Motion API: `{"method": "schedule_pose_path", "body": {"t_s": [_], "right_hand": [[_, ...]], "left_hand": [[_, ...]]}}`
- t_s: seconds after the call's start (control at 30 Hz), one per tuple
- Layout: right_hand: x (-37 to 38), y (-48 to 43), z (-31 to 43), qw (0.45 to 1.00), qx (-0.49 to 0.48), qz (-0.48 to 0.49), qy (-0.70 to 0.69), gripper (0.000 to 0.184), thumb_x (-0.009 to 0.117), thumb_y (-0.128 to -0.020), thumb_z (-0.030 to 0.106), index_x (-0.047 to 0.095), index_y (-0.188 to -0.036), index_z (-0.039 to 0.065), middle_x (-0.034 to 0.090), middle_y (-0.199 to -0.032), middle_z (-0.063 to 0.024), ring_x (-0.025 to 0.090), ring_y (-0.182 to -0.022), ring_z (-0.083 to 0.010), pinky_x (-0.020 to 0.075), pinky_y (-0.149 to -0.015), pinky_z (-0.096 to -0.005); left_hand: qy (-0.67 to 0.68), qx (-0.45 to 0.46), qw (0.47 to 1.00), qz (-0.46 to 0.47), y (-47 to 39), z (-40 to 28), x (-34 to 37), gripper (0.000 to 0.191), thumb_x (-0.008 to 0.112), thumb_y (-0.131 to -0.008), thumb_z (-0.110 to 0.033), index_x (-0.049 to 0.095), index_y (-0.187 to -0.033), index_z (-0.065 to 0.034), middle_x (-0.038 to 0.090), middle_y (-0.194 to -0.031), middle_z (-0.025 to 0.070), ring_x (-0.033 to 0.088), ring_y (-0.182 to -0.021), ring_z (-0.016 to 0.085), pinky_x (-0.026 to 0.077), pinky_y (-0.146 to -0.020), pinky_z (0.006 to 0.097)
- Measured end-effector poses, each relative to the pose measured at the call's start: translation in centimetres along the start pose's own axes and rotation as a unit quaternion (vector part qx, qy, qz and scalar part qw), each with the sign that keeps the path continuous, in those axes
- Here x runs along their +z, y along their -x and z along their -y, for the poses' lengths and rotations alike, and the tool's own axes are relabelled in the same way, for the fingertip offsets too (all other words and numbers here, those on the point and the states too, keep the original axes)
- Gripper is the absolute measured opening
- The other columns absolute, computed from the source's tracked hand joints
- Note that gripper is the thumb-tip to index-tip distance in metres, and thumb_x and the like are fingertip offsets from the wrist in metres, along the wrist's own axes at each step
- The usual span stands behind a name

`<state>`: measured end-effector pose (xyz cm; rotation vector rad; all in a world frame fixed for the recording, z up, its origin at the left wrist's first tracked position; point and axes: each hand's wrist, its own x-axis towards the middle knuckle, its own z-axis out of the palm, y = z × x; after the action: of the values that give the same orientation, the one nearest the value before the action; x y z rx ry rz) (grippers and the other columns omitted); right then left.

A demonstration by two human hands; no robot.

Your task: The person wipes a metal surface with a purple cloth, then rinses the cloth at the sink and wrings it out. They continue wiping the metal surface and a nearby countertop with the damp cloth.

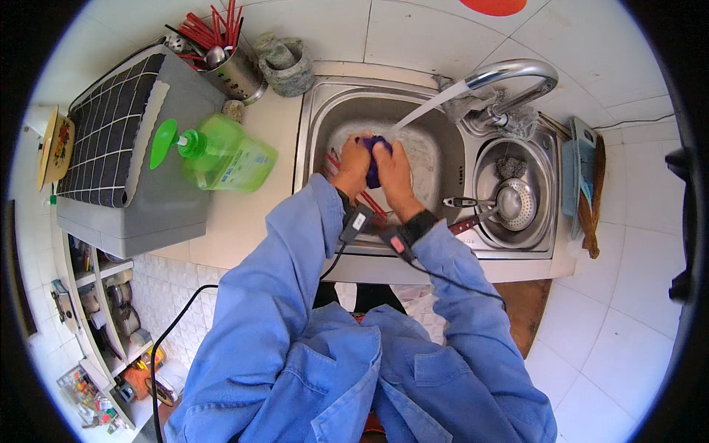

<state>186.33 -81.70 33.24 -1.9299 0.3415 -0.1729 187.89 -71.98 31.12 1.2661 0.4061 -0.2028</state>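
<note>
Both hands are together over the large stainless-steel sink basin (443, 124), gripping a bunched purple cloth (374, 166). My left hand (352, 163) closes on the cloth from the left. From the right, my right hand (396, 174) grips it, thumb on top. A stream of water (424, 109) runs from the chrome faucet (518, 66) and falls just beyond the hands. Red chopsticks (372, 204) lie in the basin, partly hidden beneath the hands and wrists. The cloth's underside cannot be seen.
A green pump soap bottle (230, 158) stands on the left counter before a grey cloth-topped box (133, 221). Behind are a utensil holder (238, 75) and a stone mortar (289, 72). The small right basin (484, 227) holds a skimmer (526, 213), ladle and steel scourer (509, 167).
</note>
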Motion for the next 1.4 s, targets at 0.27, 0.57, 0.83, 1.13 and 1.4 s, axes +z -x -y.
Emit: {"method": "schedule_pose_path", "body": {"t_s": [0.27, 0.57, 0.83, 1.13, 1.4], "right_hand": [[-0.5, 0.9, 2.0, 0.993, -0.075, -0.065, 0.070, 0.025, 0.058, -0.091, 0.027, 0.063, -0.103, 0.006, 0.064, -0.103, -0.0216, 0.062, -0.098, -0.0390, 0.0484, -0.082, -0.0450], [0.2, 0.2, 1.4, 0.993, -0.049, -0.013, 0.110, 0.021, 0.059, -0.092, 0.026, 0.063, -0.094, 0.005, 0.065, -0.081, -0.0198, 0.062, -0.078, -0.0422, 0.0484, -0.072, -0.0472], [0.1, -0.4, 0.6, 0.989, -0.078, -0.025, 0.119, 0.027, 0.059, -0.091, 0.030, 0.063, -0.095, 0.004, 0.063, -0.088, -0.0243, 0.062, -0.088, -0.0401, 0.0475, -0.075, -0.0455], [-0.3, 1.3, 1.1, 0.992, -0.107, 0.037, 0.047, 0.027, 0.052, -0.096, 0.027, 0.060, -0.103, 0.002, 0.064, -0.094, -0.0201, 0.061, -0.089, -0.0383, 0.0468, -0.080, -0.0431], [-0.3, 1.7, 1.9, 0.987, -0.111, 0.106, 0.052, 0.033, 0.050, -0.098, 0.028, 0.061, -0.119, 0.005, 0.057, -0.122, -0.0188, 0.052, -0.116, -0.0324, 0.0395, -0.099, -0.0361]], "left_hand": [[-0.021, -0.103, 0.985, 0.137, 0.0, -0.3, -0.7, 0.027, 0.045, -0.098, -0.028, 0.062, -0.103, -0.0069, 0.063, -0.091, 0.0101, 0.064, -0.076, 0.022, 0.052, -0.065, 0.0368], [-0.172, -0.004, 0.985, 0.006, -2.1, 3.0, -0.9, 0.045, 0.037, -0.099, -0.033, 0.067, -0.098, 0.0006, 0.066, -0.101, 0.0265, 0.062, -0.098, 0.043, 0.048, -0.080, 0.0490], [-0.043, -0.105, 0.989, 0.097, 0.5, -0.4, -0.4, 0.041, 0.044, -0.101, -0.041, 0.061, -0.102, -0.0037, 0.063, -0.092, 0.0092, 0.062, -0.079, 0.024, 0.051, -0.069, 0.0384], [0.011, -0.069, 0.995, 0.064, -0.7, 0.2, -1.2, 0.032, 0.047, -0.101, -0.032, 0.062, -0.097, -0.0039, 0.063, -0.091, 0.0094, 0.061, -0.077, 0.020, 0.050, -0.068, 0.0377], [-0.281, 0.147, 0.948, 0.014, 0.4, -1.5, -0.8, 0.032, 0.048, -0.094, -0.030, 0.065, -0.096, -0.0028, 0.066, -0.085, 0.0103, 0.065, -0.079, 0.026, 0.053, -0.071, 0.0401]]}}
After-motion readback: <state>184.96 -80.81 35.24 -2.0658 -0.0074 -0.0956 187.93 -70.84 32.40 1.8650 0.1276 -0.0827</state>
